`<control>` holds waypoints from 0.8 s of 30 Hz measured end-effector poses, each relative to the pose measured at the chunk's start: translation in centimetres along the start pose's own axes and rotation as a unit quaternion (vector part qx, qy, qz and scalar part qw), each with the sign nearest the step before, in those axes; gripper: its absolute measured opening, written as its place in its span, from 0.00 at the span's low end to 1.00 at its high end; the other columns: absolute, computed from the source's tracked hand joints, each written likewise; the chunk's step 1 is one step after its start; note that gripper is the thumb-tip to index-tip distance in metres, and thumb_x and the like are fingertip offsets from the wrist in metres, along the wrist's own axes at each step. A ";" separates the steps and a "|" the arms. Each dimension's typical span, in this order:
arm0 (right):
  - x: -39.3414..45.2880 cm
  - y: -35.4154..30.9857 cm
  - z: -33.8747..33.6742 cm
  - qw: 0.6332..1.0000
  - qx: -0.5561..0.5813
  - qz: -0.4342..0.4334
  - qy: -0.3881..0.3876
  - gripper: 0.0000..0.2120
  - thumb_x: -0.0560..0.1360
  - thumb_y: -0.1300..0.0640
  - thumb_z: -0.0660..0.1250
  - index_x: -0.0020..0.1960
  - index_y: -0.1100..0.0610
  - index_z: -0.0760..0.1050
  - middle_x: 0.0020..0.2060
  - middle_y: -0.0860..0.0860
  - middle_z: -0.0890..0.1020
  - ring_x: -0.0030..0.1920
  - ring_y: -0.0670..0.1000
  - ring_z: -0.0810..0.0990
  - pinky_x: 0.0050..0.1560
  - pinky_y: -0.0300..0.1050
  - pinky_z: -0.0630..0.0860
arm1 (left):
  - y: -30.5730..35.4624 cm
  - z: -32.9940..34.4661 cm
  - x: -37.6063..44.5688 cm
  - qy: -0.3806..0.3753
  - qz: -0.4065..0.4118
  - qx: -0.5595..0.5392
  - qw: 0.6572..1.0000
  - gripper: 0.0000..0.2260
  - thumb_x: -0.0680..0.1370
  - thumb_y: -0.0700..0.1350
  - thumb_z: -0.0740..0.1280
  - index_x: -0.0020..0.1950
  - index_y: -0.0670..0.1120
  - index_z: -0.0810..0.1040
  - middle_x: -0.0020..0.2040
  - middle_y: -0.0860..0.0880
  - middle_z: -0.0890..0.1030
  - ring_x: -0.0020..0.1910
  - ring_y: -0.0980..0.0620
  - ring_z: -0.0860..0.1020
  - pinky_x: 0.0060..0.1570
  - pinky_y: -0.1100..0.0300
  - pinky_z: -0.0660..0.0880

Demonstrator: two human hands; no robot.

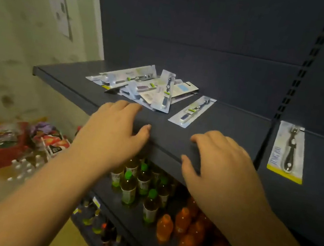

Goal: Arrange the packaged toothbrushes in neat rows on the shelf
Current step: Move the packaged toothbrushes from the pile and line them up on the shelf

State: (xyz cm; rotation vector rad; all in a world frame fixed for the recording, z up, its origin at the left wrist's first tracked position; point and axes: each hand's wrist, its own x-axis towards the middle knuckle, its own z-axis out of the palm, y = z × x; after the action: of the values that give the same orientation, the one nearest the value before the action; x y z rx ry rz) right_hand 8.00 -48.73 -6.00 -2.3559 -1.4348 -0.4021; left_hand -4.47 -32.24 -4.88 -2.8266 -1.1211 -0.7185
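Both hands, left hand (115, 124) and right hand (220, 158), rest loosely spread and hold nothing on the shelf (229, 124) front edge, near the jumbled packaged toothbrushes (145, 88).

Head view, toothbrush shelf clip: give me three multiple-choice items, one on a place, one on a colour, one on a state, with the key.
1. Where does the single packaged toothbrush lie relative to the jumbled pile?
A. To its right, apart from it
B. Under it
C. On the shelf below

2. What colour are the caps of the pale bottles on the shelf below?
A. Red
B. Green
C. White

3. What is the left hand doing?
A. Holding a pack up in the air
B. Gripping a bottle
C. Resting on the shelf, fingertips at the pile's near edge

Key: 1 A, bare shelf shows between them. 2 B, green tops show. 3 C, its fingers lie spread on the board, holding nothing.
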 end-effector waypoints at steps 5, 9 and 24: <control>2.5 -1.1 0.9 0.996 -0.055 0.075 0.015 0.16 0.76 0.43 0.60 0.57 0.50 0.75 0.50 0.47 0.77 0.52 0.52 0.76 0.53 0.50 0.73 | -1.2 2.3 6.7 0.023 0.094 -0.029 0.995 0.24 0.76 0.61 0.59 0.68 0.51 0.71 0.63 0.47 0.75 0.61 0.44 0.73 0.58 0.49 0.71; 3.0 -1.9 1.4 0.991 -0.074 0.111 0.018 0.16 0.76 0.42 0.62 0.60 0.48 0.75 0.52 0.46 0.78 0.52 0.51 0.76 0.52 0.47 0.73 | -1.1 5.2 11.3 -0.006 0.141 -0.003 0.990 0.27 0.74 0.64 0.59 0.67 0.50 0.70 0.64 0.45 0.72 0.61 0.42 0.71 0.58 0.48 0.70; 4.6 -1.5 2.4 0.974 -0.095 0.205 0.002 0.16 0.77 0.43 0.58 0.62 0.45 0.72 0.53 0.43 0.76 0.56 0.48 0.74 0.57 0.46 0.72 | -1.0 9.1 18.0 -0.055 0.132 0.040 0.989 0.19 0.76 0.53 0.58 0.67 0.54 0.67 0.64 0.42 0.66 0.60 0.39 0.70 0.59 0.44 0.62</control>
State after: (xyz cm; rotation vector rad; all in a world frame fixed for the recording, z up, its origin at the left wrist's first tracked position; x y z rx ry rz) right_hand 8.82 -43.38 -5.98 -2.7167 -0.9010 -0.4430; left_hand 10.04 -18.23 -5.53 -2.8967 -0.7436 -0.4909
